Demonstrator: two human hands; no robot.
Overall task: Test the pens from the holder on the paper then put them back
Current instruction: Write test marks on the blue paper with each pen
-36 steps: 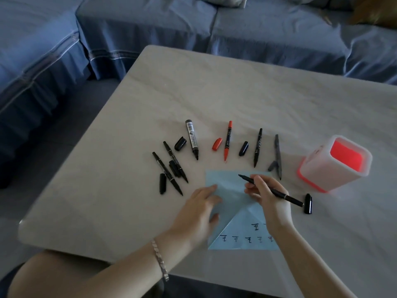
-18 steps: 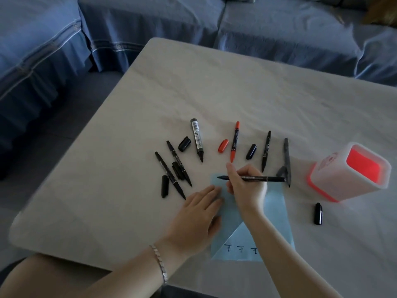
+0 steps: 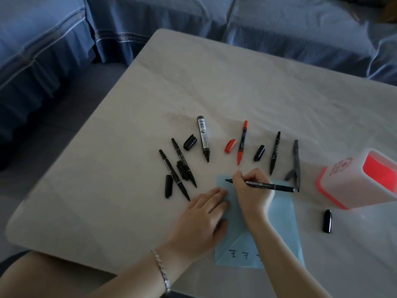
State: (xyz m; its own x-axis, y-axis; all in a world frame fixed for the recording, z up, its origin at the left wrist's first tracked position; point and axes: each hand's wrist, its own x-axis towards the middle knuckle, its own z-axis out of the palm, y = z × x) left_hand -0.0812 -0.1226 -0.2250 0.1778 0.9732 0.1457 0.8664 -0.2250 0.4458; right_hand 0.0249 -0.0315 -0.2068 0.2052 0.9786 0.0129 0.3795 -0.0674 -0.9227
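My right hand (image 3: pixel 251 190) grips a thin black pen (image 3: pixel 270 186), its tip at the top left corner of the light blue paper (image 3: pixel 283 222). My left hand (image 3: pixel 202 220) lies flat on the paper's left edge, fingers apart. Written marks show near the paper's bottom edge. The white pen holder with a red inside (image 3: pixel 361 179) stands at the right. Uncapped pens lie in a fan above the paper: two thin black ones (image 3: pixel 174 175), a thick black marker (image 3: pixel 203 140), a red pen (image 3: pixel 242 143), another black pen (image 3: pixel 275 152) and a grey pen (image 3: pixel 296 164).
Loose caps lie between the pens: black ones (image 3: pixel 190 142), (image 3: pixel 168 186), (image 3: pixel 259 153), a red one (image 3: pixel 230 146), and a black one (image 3: pixel 327 221) right of the paper. The pale table (image 3: pixel 107 190) ends close at the left and front. A blue sofa (image 3: pixel 150 22) runs behind.
My right hand has carried the pen up and left, from the paper's right side to its top left corner. The pen now lies nearly level. My left hand stays on the paper.
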